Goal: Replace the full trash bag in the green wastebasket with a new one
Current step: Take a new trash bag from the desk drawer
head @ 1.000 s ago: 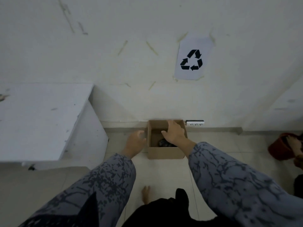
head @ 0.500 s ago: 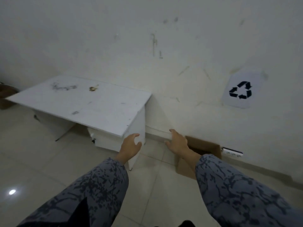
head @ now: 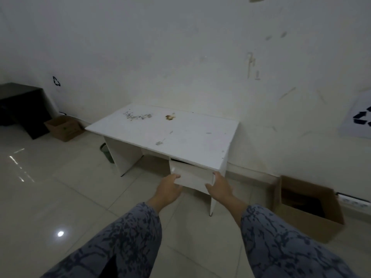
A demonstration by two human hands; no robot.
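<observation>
**Hands leave the box and turn toward the desk**

Both hands hang in the air with nothing in them. The left hand (head: 168,190) has its fingers loosely curled, the tips seeming to overlap the lower left corner of the drawer front (head: 192,178); from here I cannot say whether they touch it or only pass in front. The right hand (head: 219,186) is relaxed and open, thumb out to the side, fingers slightly spread and pointing at the drawer's right edge. Behind them come two grey patterned sleeves.

A second ago those same hands were down at the cardboard box (head: 307,205) by the wall, the right one reaching inside it. Now the box sits well off to the right, against the skirting, and the person has swung round to face the white desk (head: 180,133), whose top carries scattered crumbs and a brown stain. The drawer under the top stands a little ajar.

The green wastebasket (head: 106,152) is only partly visible, a dark meshed shape on the floor tucked behind the desk's left leg, well apart from both hands. No bag shows in either hand, so I judge that the old bag has been dropped in the box and a fresh one must be fetched, perhaps from that drawer.
</observation>
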